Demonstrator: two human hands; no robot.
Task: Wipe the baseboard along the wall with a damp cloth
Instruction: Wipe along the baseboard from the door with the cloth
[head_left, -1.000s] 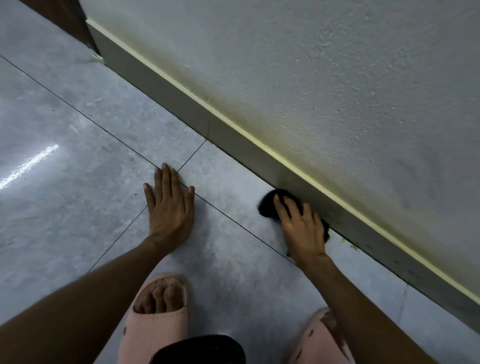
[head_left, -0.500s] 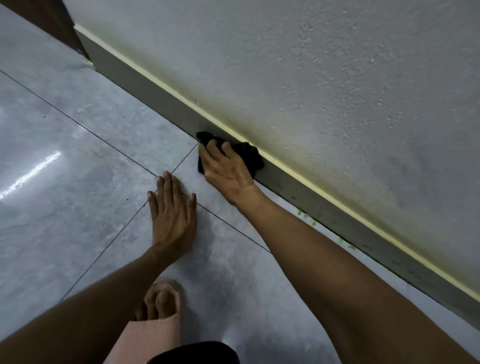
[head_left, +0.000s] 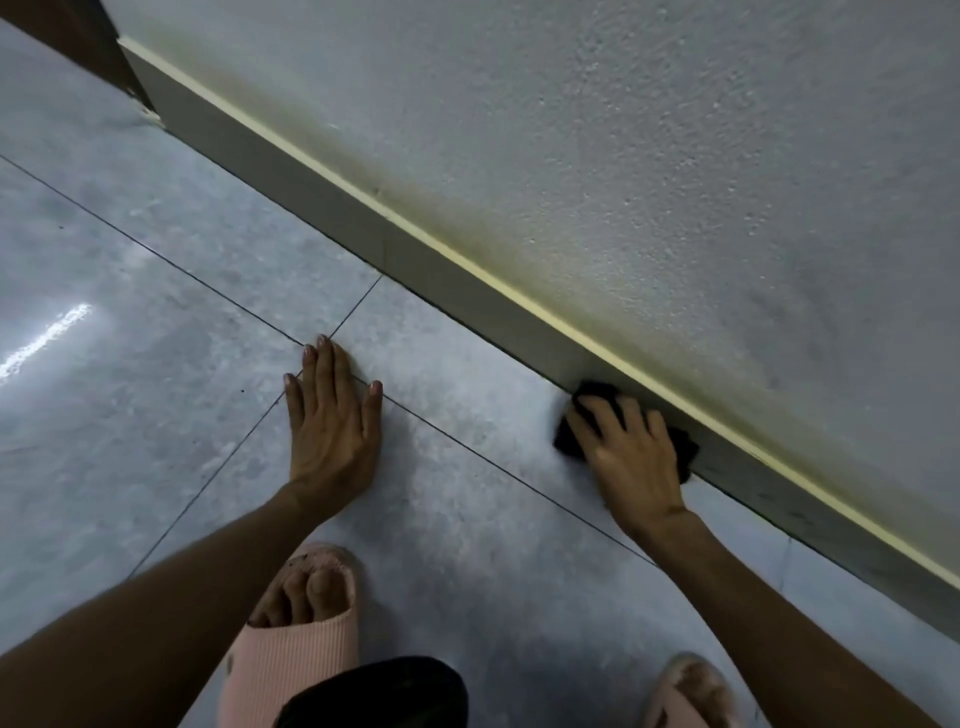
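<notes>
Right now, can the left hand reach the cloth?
Probably yes. The left hand lies flat on bare floor, and nothing stands between it and the cloth under the right hand.

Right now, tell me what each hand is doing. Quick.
Left hand: open, flat on the floor tile, holding nothing.
Right hand: fingers spread, pressing the black cloth against the baseboard.

Probably a room in a home: glossy grey floor tiles (head_left: 156, 395) meet a grey baseboard (head_left: 332, 208) under a rough plastered wall (head_left: 675, 156), with pink house slippers (head_left: 291, 660) at 6 o'clock and dark wood (head_left: 78, 36), perhaps a door frame, at 11 o'clock.
</notes>
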